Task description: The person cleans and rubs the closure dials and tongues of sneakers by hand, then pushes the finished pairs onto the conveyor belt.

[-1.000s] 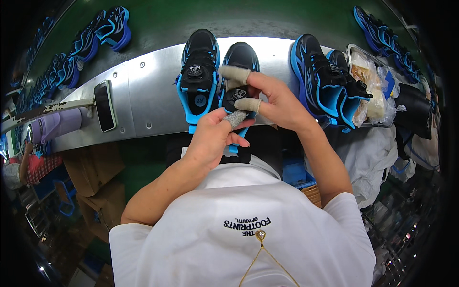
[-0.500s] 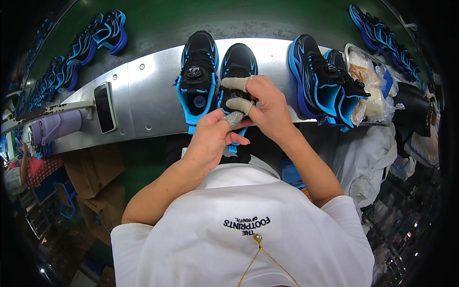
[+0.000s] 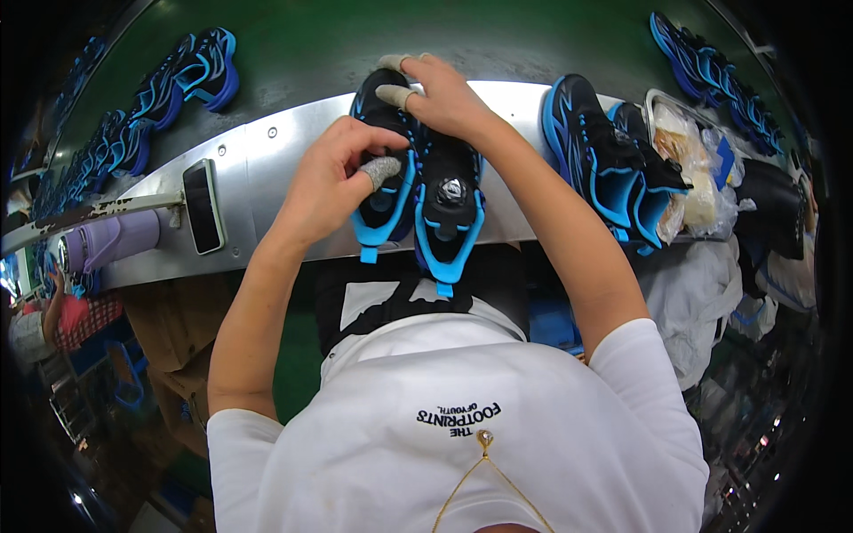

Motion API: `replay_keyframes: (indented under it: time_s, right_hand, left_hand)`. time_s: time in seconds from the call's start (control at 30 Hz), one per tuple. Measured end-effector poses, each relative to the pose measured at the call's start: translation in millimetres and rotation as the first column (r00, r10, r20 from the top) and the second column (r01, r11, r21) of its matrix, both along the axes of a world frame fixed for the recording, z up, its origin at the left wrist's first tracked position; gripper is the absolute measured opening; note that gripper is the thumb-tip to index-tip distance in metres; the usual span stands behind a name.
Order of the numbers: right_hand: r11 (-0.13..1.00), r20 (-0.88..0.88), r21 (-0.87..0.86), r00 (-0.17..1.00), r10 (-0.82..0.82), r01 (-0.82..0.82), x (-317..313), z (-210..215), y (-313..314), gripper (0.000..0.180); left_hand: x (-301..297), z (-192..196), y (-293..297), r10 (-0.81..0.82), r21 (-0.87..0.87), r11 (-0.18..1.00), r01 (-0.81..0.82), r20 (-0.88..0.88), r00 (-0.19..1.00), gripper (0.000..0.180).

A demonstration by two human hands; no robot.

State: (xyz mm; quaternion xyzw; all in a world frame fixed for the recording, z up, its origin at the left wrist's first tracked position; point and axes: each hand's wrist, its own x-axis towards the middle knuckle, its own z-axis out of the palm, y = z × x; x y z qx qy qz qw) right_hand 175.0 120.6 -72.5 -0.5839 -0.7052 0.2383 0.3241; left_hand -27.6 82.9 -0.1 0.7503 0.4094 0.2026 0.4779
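Two black sneakers with bright blue collars stand side by side before me, toes pointing away. The left sneaker [image 3: 375, 233] is between both my hands. My left hand [image 3: 342, 178] closes on its tongue and lacing area, a grey cover on the thumb and the index finger bent across the top. At its toe, my right hand [image 3: 435, 96] grips with beige-covered fingers, partly hiding the upper. The right sneaker [image 3: 451, 191] sits untouched under my right wrist, its round lacing dial showing; its toe is partly hidden.
Another sneaker pair [image 3: 591, 147] stands to the right, beside a tray of plastic-wrapped items [image 3: 697, 178]. A phone [image 3: 203, 206] and lilac bottle [image 3: 111, 240] lie left on the metal ledge [image 3: 267, 195]. More sneakers [image 3: 209, 71] line the green surface; a person [image 3: 67, 320] is far left.
Both hands have left the right sneaker for the left one. My right hand has moved away from me to the toe; my left has shifted left. The right sneaker now sits slightly nearer me.
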Motion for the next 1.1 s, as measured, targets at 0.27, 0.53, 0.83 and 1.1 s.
replay_keyframes:
  time_s: [0.27,0.53,0.83,1.1]
  right_hand:
    - [0.991,0.113,-0.12,0.991,0.078,-0.064,-28,-15,31,0.049]
    - [0.985,0.016,-0.142,0.995,0.101,-0.098,-30,-23,39,0.046]
    - [0.98,0.027,-0.182,0.996,0.089,-0.083,-30,-13,35,0.047]
    - [0.981,0.008,-0.173,0.996,0.086,-0.084,-29,-17,36,0.047]
  left_hand:
    - [-4,1,6,-0.053,-0.092,0.994,0.053,0.001,0.999,0.029]
    - [-5,0,14,-0.051,-0.18,0.981,0.064,0.074,0.996,0.037]
    - [-7,5,8,-0.094,-0.095,0.99,0.1,0.067,0.993,0.038]
    - [-7,-4,7,0.026,0.025,0.999,-0.025,-0.052,0.998,0.044]
